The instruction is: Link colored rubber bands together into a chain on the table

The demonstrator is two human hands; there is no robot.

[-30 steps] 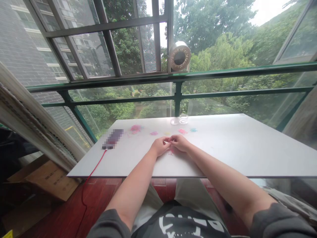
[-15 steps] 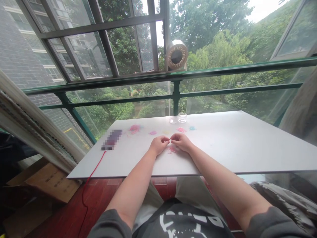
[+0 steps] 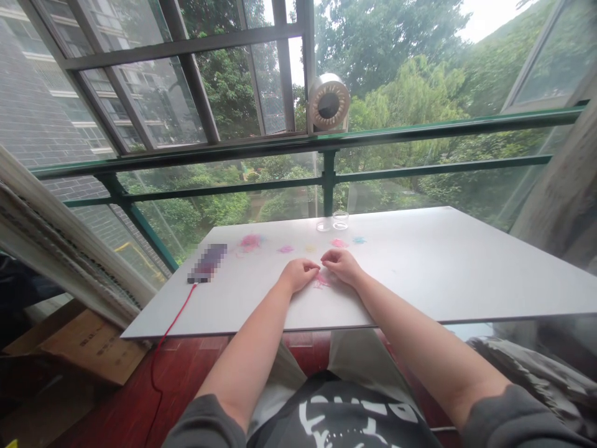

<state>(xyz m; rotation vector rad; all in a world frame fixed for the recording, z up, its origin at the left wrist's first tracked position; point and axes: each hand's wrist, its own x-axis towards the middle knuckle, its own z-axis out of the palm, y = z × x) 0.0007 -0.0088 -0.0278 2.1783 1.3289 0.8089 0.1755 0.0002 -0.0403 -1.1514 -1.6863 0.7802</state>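
My left hand (image 3: 299, 275) and my right hand (image 3: 342, 265) are close together over the middle of the white table (image 3: 420, 280), fingertips almost meeting. Both hands are closed in a pinch; anything between the fingers is too small to make out. Just below the fingertips lies a loose scatter of red-pink bits (image 3: 321, 282). Beyond my hands sit small piles: purple bits (image 3: 285, 249), yellow bits (image 3: 311, 248), pink bits (image 3: 338, 242) and blue bits (image 3: 359, 240). A bigger, mostly pink heap (image 3: 250, 241) spreads farther left. What the bits are cannot be told.
Two clear round dishes (image 3: 340, 220) stand at the table's far edge. On the left lies a blurred-out flat device (image 3: 208, 262) with a red cable (image 3: 180, 317) hanging over the front edge. Behind the table runs a green railing (image 3: 329, 180); a cardboard box (image 3: 96, 342) is on the floor.
My fingertips have parted slightly, the right ones now a little farther from me than the left. The whole view has shifted slightly; the piles look unchanged.
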